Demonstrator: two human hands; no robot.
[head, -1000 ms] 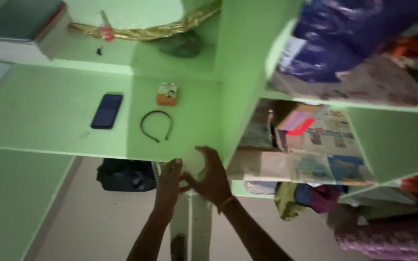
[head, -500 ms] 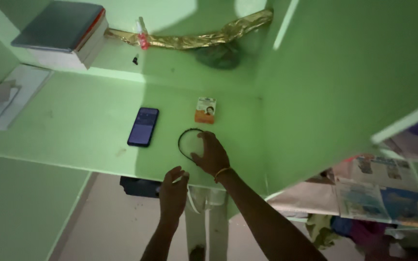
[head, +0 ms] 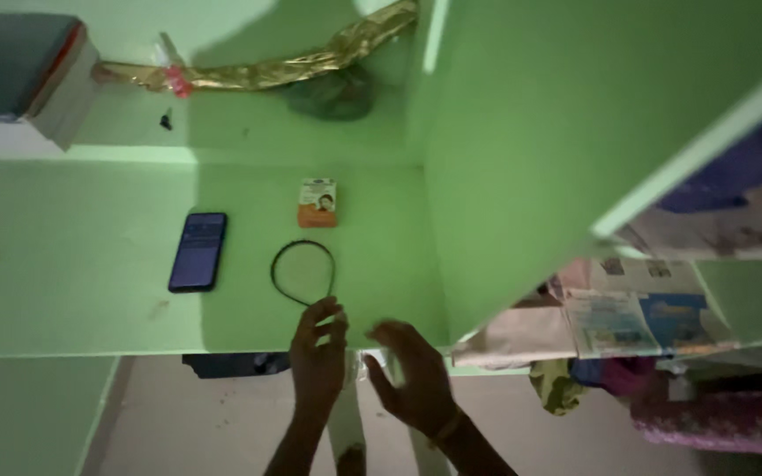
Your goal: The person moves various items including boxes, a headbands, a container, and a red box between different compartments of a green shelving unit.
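A thin black headband [head: 302, 272] lies flat on the green shelf [head: 72, 282], its open ends pointing toward the shelf's front edge. It sits just beyond the fingertips of the left hand [head: 317, 357]; the raised fingers [head: 310, 316] reach up to the near ends of the band, and whether they touch it cannot be told. The right hand [head: 412, 375] is off to the right of the band and apart from it, at the shelf's front edge.

Beside the headband, to the left, a dark phone [head: 197, 250] lies face up on the same shelf. Behind the band stands a small orange and white box [head: 317, 203]. Further back, against the wall, lie a strip of crumpled gold foil [head: 266, 69] and a dark green bundle [head: 332, 92]. A grey-covered stack of books [head: 19, 75] sits at the far left. A green upright panel [head: 566, 132] bounds the shelf on the right; beyond it, lower shelves lined with newspaper [head: 628, 308] hold folded cloth. Nothing lies between the hands and the band.

Left hand: fingers extended and loosely spread, holding nothing. Right hand: palm open, fingers curled slightly and spread, blurred, holding nothing.
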